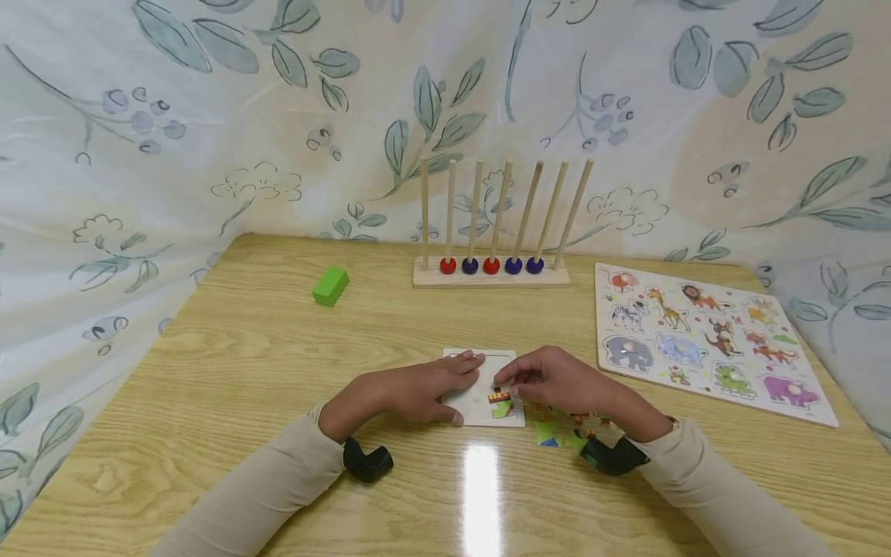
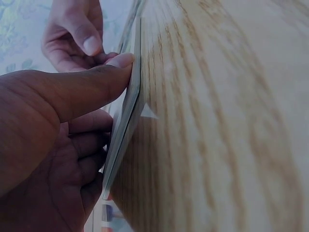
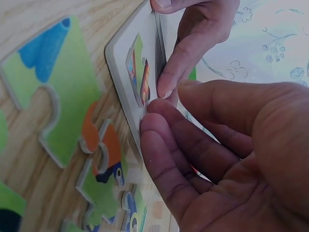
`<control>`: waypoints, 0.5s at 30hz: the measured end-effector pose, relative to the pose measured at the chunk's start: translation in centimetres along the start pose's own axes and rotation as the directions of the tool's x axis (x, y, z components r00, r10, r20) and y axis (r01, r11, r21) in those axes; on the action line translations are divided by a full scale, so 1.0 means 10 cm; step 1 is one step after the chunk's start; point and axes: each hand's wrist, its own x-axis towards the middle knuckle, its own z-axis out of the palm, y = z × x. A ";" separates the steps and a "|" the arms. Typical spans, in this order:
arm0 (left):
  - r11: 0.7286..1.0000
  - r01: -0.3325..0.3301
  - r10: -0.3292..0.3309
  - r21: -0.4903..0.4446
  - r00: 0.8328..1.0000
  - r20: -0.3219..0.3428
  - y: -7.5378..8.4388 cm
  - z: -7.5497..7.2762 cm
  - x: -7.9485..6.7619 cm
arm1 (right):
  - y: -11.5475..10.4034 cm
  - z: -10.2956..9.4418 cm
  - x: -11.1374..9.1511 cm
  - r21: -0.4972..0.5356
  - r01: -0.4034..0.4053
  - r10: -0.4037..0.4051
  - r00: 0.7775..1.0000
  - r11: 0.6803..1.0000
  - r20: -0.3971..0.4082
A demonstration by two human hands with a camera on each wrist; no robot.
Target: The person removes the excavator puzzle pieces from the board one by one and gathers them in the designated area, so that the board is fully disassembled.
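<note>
A white puzzle tray [image 1: 480, 410] with a raised border lies on the table. My left hand [image 1: 421, 388] rests on its left side, fingers extended over it and thumb by the near edge. One colourful puzzle piece [image 1: 500, 404], green with red and yellow, sits in the tray at the right. My right hand [image 1: 560, 381] is at the tray's right side. Its loosely bent fingertips [image 3: 154, 126] touch the tray beside that piece, the thumb stands apart, and nothing shows between them. Several loose puzzle pieces [image 3: 72, 92], mostly green, lie on the table under and beside the right hand.
Behind the tray stands a wooden peg rack [image 1: 490, 280] with red and blue beads on its upright rods. An animal puzzle board [image 1: 696, 383] lies to the right. A green block [image 1: 330, 286] is at the back left. A leaf-patterned cloth [image 1: 278, 124] hangs behind the table.
</note>
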 end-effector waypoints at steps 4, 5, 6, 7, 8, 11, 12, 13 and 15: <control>1.000 0.001 -0.001 -0.004 1.000 0.000 0.00 0.00 -0.01 | -0.01 0.00 0.01 0.000 -0.022 0.022 1.000 1.000 0.001; 1.000 0.000 0.000 -0.004 1.000 0.000 0.00 0.00 -0.01 | 0.00 0.00 0.01 0.001 -0.025 0.025 1.000 1.000 0.001; 1.000 0.000 0.000 -0.003 1.000 0.001 0.00 0.00 -0.01 | 0.00 0.00 0.01 0.000 -0.024 0.024 1.000 1.000 0.001; 1.000 0.001 -0.001 -0.003 1.000 0.001 0.00 0.00 -0.01 | -0.01 0.00 0.01 0.000 -0.022 0.022 1.000 1.000 0.000; 1.000 0.002 -0.002 -0.004 1.000 0.002 0.01 0.00 -0.01 | -0.01 0.00 0.01 -0.003 -0.019 0.019 1.000 1.000 0.001; 1.000 0.004 -0.004 -0.002 1.000 0.001 0.00 0.00 -0.01 | 0.00 0.01 0.01 -0.010 -0.009 0.009 1.000 1.000 0.007; 1.000 0.004 -0.004 -0.001 1.000 0.000 0.00 0.00 -0.01 | 0.00 0.00 0.01 -0.011 -0.005 0.005 1.000 1.000 0.008; 1.000 0.004 -0.004 -0.002 1.000 0.000 0.00 0.00 -0.01 | 0.00 0.00 0.01 -0.012 -0.003 0.003 1.000 1.000 0.011; 1.000 0.002 -0.002 -0.001 1.000 -0.001 0.00 0.00 -0.01 | 0.00 0.00 0.02 -0.010 -0.003 0.003 1.000 1.000 0.014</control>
